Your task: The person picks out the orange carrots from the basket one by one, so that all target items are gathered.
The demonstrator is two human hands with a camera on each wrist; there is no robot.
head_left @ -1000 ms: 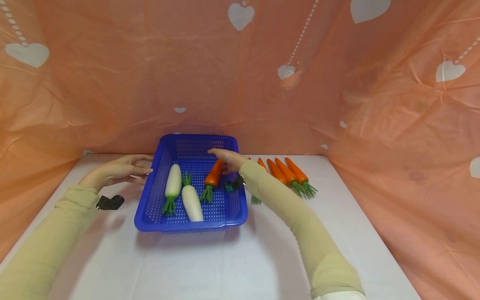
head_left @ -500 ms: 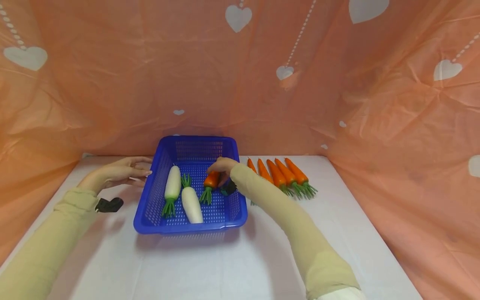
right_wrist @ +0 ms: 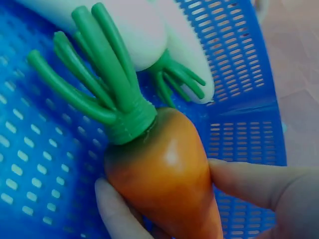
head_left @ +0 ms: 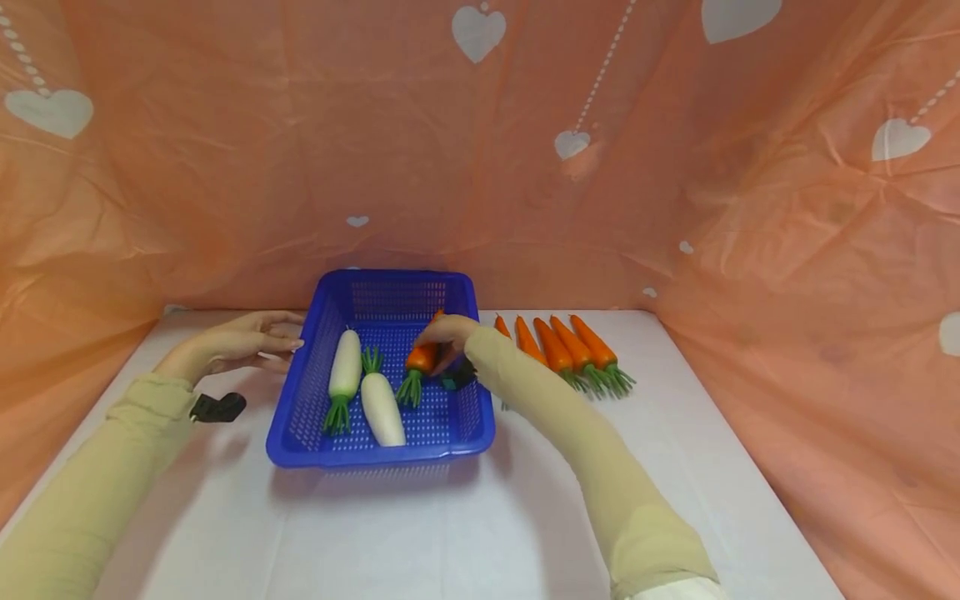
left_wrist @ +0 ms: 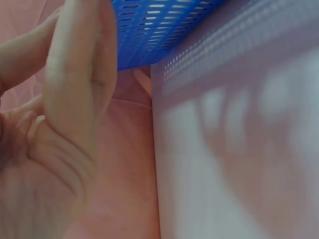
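Inside the blue plastic basket (head_left: 375, 457), a carrot (head_left: 422, 358) with green stems lies tilted, its stems toward the near side. My right hand (head_left: 452, 332) pinches this carrot between thumb and fingers, seen closely in the right wrist view, where the orange body (right_wrist: 169, 174) fills the grip. Left of it are two white radishes (head_left: 382, 408), their green tops pointing opposite ways. My left hand (head_left: 236, 340) is at the basket's left side, fingers fairly straight, fingertips by the wall. In the left wrist view the left hand (left_wrist: 70, 99) holds nothing; contact with the basket is unclear.
Several more carrots (head_left: 592, 337) lie in a row on the white table (head_left: 390, 542), right of the basket; my right sleeve partly covers them. An orange curtain (head_left: 420, 167) with heart shapes hangs behind and at the sides.
My right hand has come down and its fingers have closed around the carrot. The carrot has shifted slightly left. My left hand has stayed put.
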